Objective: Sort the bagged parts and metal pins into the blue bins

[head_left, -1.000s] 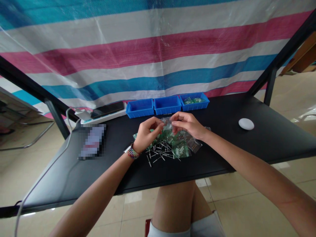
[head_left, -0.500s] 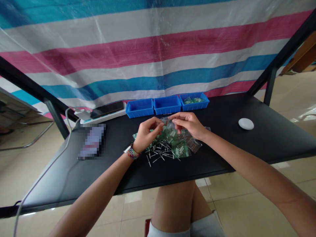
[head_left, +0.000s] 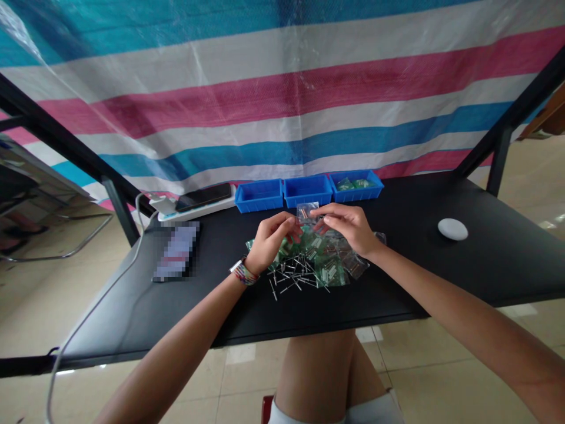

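Note:
A small clear zip bag point(head_left: 308, 211) with a few copper-coloured pieces inside is held up above the pile. My right hand point(head_left: 346, 227) pinches its right side. My left hand point(head_left: 274, 237) is curled, thumb against fingers, at the bag's lower left edge. Under and in front of the hands lie loose silver rivets point(head_left: 293, 277) with long thin stems. Green-tinted bags point(head_left: 332, 271) of pale metal parts are among them, partly hidden by my hands. More clear bags point(head_left: 355, 264) with brownish parts lie below my right hand.
Three blue bins stand in a row behind: a left bin point(head_left: 259, 206), a middle bin point(head_left: 308, 202) and a right bin point(head_left: 358, 193) holding green bags. A phone rests on a white power strip point(head_left: 198, 210) at left, its cable trailing forward. A white round object point(head_left: 452, 229) sits right.
The clear bag now stands more upright and faces me more plainly between my fingers. The whole view has shifted slightly, so the table appears further right.

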The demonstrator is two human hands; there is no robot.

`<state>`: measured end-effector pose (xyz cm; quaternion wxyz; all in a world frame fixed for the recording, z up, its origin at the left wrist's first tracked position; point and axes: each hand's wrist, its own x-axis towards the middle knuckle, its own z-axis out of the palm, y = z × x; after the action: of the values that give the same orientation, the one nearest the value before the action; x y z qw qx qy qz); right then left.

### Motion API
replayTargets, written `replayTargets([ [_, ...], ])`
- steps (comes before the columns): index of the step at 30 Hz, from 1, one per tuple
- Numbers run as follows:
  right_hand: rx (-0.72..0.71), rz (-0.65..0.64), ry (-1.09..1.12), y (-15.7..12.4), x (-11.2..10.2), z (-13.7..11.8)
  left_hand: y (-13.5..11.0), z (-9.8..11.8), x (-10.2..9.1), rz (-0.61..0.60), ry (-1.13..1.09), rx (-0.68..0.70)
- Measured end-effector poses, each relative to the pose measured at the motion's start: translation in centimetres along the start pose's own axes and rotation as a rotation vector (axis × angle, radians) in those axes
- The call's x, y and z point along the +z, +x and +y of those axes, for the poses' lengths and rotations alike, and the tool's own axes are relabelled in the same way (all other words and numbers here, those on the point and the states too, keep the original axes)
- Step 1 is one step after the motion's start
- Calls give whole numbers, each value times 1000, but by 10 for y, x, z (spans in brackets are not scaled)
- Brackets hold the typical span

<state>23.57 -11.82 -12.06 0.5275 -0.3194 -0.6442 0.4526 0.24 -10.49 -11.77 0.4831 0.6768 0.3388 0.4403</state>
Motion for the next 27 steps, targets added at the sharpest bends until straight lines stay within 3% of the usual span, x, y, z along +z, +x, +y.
replayTargets([
  [8, -41, -76, -65, -2, 0, 8, 3, -3, 1, 26, -20, -1],
  [17, 9, -13, -141, 1, 0, 3, 11, -6, -13, 203, 20, 17],
  [22, 50, -21, -211, 8, -11, 0, 28, -14, -38, 434, 155, 32],
  [27, 50, -114, -208, 14, -25, -4, 52, -17, -76, 720, 572, 71],
])
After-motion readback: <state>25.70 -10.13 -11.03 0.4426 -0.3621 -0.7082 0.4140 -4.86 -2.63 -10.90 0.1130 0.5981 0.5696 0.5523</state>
